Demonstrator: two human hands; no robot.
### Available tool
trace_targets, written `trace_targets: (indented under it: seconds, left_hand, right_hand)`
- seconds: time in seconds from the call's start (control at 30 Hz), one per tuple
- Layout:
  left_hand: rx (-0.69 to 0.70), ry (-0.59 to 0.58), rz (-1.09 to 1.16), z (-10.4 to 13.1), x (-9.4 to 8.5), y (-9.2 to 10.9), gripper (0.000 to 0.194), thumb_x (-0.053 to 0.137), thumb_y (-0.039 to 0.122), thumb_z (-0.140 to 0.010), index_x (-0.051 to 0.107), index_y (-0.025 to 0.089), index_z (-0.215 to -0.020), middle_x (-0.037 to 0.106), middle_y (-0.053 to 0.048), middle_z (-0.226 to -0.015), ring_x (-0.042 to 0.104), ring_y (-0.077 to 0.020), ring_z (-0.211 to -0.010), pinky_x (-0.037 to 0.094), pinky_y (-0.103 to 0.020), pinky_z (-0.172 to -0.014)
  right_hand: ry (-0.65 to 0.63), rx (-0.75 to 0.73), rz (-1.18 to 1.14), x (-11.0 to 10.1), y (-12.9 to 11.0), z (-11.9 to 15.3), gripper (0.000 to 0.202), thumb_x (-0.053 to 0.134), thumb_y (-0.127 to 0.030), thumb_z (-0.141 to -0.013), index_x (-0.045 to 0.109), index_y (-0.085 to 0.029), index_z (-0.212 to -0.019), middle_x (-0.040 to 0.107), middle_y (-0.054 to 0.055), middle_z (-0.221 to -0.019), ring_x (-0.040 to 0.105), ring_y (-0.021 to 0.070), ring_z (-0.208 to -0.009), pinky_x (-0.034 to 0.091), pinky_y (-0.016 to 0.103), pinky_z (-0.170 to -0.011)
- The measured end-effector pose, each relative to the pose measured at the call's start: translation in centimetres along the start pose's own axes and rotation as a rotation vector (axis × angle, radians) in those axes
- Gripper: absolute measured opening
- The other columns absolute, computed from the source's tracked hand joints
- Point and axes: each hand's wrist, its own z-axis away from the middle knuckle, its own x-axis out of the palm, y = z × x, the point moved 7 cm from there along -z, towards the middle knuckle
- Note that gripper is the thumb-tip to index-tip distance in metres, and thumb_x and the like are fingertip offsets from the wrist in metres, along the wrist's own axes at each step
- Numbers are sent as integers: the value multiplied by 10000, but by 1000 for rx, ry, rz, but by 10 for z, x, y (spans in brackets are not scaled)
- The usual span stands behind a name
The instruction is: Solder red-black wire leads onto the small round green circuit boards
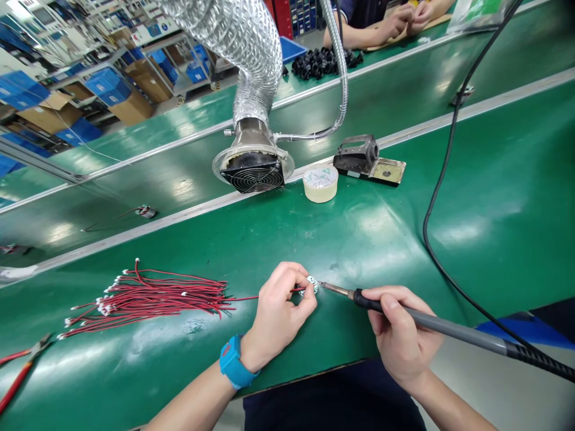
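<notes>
My left hand (281, 314), with a blue band at the wrist, pinches a red wire (245, 298) at a small round white-and-dark part (313, 284), probably a circuit board. Its fingertips partly cover that part. A soldering iron (453, 332) lies in my right hand (404, 338), gripped like a pen. The iron's tip points left and reaches the edge of the round part; whether it touches I cannot tell. Left of my hands, a bundle of red wires (166, 293) with white connectors is spread on the green bench top (359, 239).
Red-handled cutters (27, 365) lie at the far left. A tape roll (320, 183) and an iron stand (368, 160) sit behind my hands. A fume duct (256, 149) hangs overhead. The iron's black cable (431, 221) loops right. Across the bench, another person's hands (404, 21) work near black parts.
</notes>
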Motion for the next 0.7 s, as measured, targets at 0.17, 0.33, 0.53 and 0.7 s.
trace_targets:
  seconds: [0.17, 0.33, 0.53, 0.7]
  left_hand:
    - [-4, 5, -6, -1, -1, 0, 172, 663, 52, -890, 599, 188, -807, 668, -24, -941, 622, -111, -777, 476, -221, -660]
    - [3, 15, -29, 0, 0, 0, 167, 657, 62, -898, 594, 191, -815, 668, -28, -938, 617, -110, -751, 474, -224, -642]
    - [22, 20, -54, 1, 1, 2, 164, 647, 63, -899, 583, 194, -825, 670, -31, -951, 624, -109, -750, 479, -225, -645]
    - [29, 21, -58, 1, 1, 3, 172, 647, 70, -898, 576, 197, -807, 673, -33, -938, 633, -117, -760, 486, -232, -655]
  right_hand:
    - [-73, -3, 10, 4, 0, 0, 231, 583, -242, -1042, 792, -201, -956, 619, -19, -608, 527, 92, -442, 401, 206, -406]
    - [-136, -20, 41, 8, 0, -1, 229, 571, -238, -1049, 784, -191, -980, 572, -35, -557, 529, 99, -443, 419, 211, -430]
    - [-108, -23, 38, 6, -1, 1, 230, 573, -243, -1050, 788, -204, -979, 589, -32, -572, 527, 100, -441, 411, 216, -423]
    - [-23, -5, 7, 0, -1, 2, 236, 585, -252, -1039, 794, -195, -947, 627, -11, -606, 528, 100, -444, 405, 220, -404]
